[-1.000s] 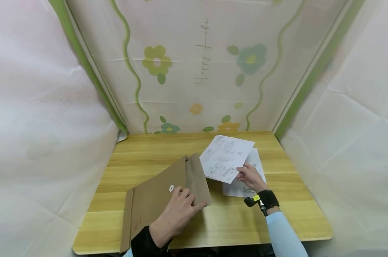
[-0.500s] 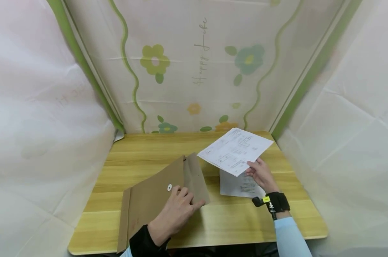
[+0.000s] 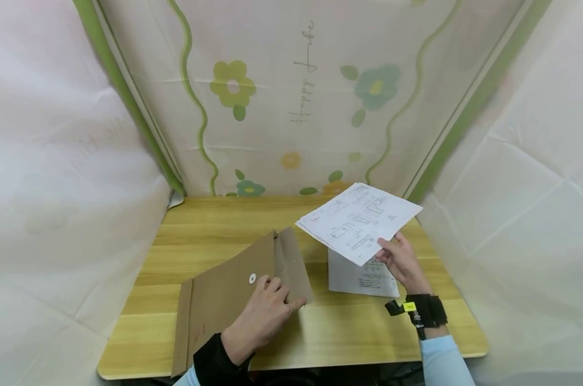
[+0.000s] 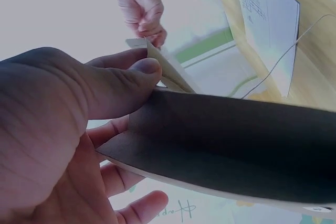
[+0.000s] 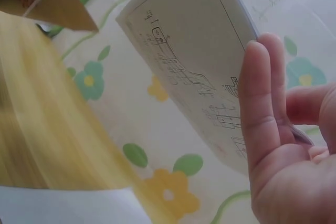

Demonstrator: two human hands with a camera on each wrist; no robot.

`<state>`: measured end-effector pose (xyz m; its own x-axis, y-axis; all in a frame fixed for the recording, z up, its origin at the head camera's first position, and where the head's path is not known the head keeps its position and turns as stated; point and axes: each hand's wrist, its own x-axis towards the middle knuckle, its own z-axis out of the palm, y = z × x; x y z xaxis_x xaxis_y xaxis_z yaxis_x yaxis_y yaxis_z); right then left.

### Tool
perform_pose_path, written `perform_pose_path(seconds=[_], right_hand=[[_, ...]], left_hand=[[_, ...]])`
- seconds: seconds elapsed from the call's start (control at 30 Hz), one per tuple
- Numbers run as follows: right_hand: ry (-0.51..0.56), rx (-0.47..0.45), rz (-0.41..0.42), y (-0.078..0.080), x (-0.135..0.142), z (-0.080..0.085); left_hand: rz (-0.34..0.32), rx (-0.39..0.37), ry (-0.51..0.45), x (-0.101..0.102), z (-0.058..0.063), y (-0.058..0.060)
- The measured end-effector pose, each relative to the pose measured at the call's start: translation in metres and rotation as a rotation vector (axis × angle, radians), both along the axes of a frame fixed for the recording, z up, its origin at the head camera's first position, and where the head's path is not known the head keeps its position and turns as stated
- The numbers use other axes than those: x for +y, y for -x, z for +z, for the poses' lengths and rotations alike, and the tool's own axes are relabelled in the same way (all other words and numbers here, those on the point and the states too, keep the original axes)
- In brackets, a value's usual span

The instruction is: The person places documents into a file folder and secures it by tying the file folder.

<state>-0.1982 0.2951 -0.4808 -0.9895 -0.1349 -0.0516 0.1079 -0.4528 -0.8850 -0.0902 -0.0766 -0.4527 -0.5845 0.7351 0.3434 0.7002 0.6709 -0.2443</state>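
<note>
A brown kraft-paper document envelope (image 3: pixel 224 295) with a white string button (image 3: pixel 252 278) lies slanted at the table's left. My left hand (image 3: pixel 262 316) grips it by its mouth, the thumb on one side and fingers on the other. In the left wrist view the envelope's mouth (image 4: pixel 226 140) gapes, dark inside. On the right, my right hand (image 3: pixel 403 262) pinches a small stack of white sheets (image 3: pixel 359 220) at its near corner. Line drawings cover the top sheet, and in the right wrist view the underside of the stack (image 5: pixel 194 51) also carries drawings. The stack hangs tilted above the table.
More printed paper (image 3: pixel 346 273) lies on the wooden table (image 3: pixel 320 338) beneath the raised stack, partly hidden by it. A thin string (image 4: pixel 283 59) trails from the envelope. White flowered curtains (image 3: pixel 267 107) enclose the table at the back and both sides.
My right hand has moved right and lifted the sheets higher, away from the envelope, turning them slightly. My left hand and the envelope have stayed nearly in place.
</note>
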Motion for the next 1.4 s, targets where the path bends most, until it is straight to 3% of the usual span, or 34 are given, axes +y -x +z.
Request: perform_pose_path(seconds=[0.27,0.53,0.77,1.0,1.27,1.4], right_hand=[[-0.035,0.107,0.074,-0.014,-0.016,0.02],[-0.152,0.194,0.127,-0.02,-0.033,0.033],[-0.232,0.195,0.142,-0.021,-0.052,0.035],[-0.289,0.242,0.166,-0.02,-0.068,0.031],[-0.294,0.301,0.143,-0.017,-0.064,0.029],[-0.306,0.287,0.137,-0.017,-0.061,0.033]], left_hand=[[0.011,0.003,0.025,0.0,0.0,0.004],[0.036,0.041,0.046,0.0,0.001,0.005],[0.069,0.035,0.108,0.004,0.002,0.003],[0.081,0.062,0.112,0.008,-0.001,0.003],[0.069,0.105,0.097,0.006,-0.001,0.002],[0.061,0.126,0.072,0.005,-0.001,0.003]])
